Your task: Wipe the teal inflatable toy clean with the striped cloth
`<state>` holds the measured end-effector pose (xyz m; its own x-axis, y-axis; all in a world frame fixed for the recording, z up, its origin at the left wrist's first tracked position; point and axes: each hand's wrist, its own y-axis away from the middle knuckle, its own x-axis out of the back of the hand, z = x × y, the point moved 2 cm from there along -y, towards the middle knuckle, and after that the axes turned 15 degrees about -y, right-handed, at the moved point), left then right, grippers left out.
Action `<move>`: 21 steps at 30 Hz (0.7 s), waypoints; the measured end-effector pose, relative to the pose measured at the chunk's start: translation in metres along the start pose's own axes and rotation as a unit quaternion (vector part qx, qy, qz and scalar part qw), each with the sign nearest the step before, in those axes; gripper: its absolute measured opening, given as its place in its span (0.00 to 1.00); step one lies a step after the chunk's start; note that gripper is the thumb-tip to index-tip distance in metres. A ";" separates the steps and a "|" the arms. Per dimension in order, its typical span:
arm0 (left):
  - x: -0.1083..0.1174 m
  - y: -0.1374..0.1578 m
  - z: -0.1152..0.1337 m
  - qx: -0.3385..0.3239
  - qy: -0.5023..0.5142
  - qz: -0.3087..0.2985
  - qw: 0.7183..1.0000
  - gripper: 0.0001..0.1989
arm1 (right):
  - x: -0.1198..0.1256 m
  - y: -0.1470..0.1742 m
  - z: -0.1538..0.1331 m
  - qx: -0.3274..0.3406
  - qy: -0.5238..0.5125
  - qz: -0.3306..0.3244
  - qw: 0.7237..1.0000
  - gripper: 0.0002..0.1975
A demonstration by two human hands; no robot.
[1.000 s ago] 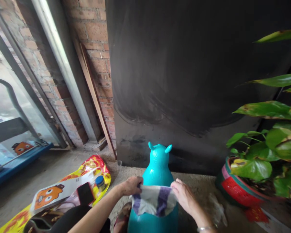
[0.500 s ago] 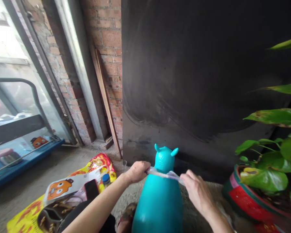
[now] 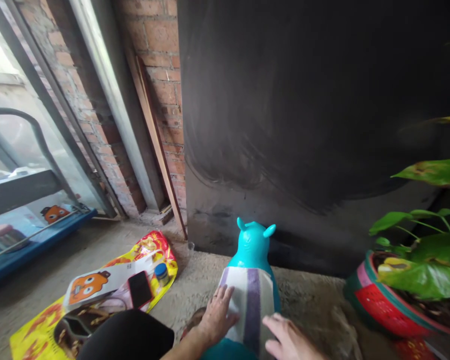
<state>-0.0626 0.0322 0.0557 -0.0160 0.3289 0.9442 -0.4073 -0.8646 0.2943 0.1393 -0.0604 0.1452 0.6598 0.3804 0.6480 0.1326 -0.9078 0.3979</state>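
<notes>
Left hand [image 3: 216, 314]: unclenched, over striped cloth [image 3: 252, 302], left side | right hand [image 3: 289, 339]: splayed, at cloth's right edge

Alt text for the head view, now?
A person's left hand and right hand spread over a purple-and-white striped cloth draped across a glossy turquoise animal-shaped figure. At right, a leafy green potted plant.

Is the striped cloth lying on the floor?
No, the cloth lies spread over the turquoise toy.

Matt cloth [image 3: 253, 300], smooth glossy plastic toy [image 3: 253, 246], rough concrete floor [image 3: 307, 295], coarse brick wall [image 3: 162, 37].
</notes>
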 end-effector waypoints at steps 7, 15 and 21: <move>-0.018 -0.052 0.054 0.106 -0.053 0.021 0.993 0.44 | 0.003 -0.032 0.023 -0.066 0.020 0.007 0.998 0.27; -0.007 -0.083 0.059 0.116 -0.042 0.068 0.990 0.45 | 0.015 -0.029 0.013 -0.088 0.031 -0.015 0.995 0.30; -0.043 -0.012 0.035 0.027 -0.041 -0.021 0.999 0.45 | 0.004 -0.021 0.040 -0.081 0.050 -0.009 0.995 0.29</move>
<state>-0.0246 0.0153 0.0171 0.0757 0.3357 0.9389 -0.3567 -0.8702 0.3399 0.1689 -0.0468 0.1139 0.5808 0.4201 0.6973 0.0183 -0.8631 0.5047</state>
